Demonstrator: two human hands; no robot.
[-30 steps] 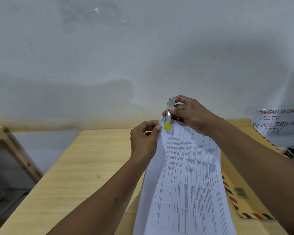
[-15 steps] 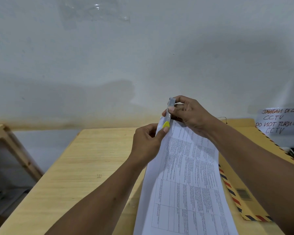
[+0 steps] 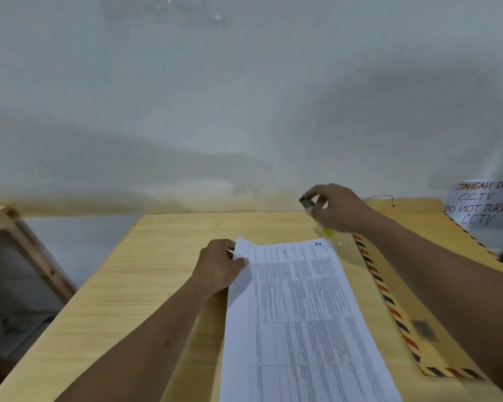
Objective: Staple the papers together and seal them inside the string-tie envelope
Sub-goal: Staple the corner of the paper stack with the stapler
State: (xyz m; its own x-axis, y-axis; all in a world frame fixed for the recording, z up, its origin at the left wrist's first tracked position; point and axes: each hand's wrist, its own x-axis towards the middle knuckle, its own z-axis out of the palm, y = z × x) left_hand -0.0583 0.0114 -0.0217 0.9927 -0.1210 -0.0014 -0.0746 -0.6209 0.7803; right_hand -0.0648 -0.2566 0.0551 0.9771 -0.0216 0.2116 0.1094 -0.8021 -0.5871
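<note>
Stapling apparently done but staple not visible: papers (image 3: 299,309) flat on table (image 3: 122,285), corner pinched by left hand (image 3: 218,268), stapler (image 3: 317,216) gripped in right hand (image 3: 337,207) above far edge, envelope (image 3: 436,285) alongside, insertion and string-tie outstanding.

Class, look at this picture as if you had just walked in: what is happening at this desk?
A person is working at a wooden desk. The left hand pinches the top left corner of the printed papers, which lie on the desk. The right hand is raised beyond the papers and holds a small stapler with a yellow end. A brown envelope with a striped border lies to the right, partly under that arm, with no papers in it yet.
</note>
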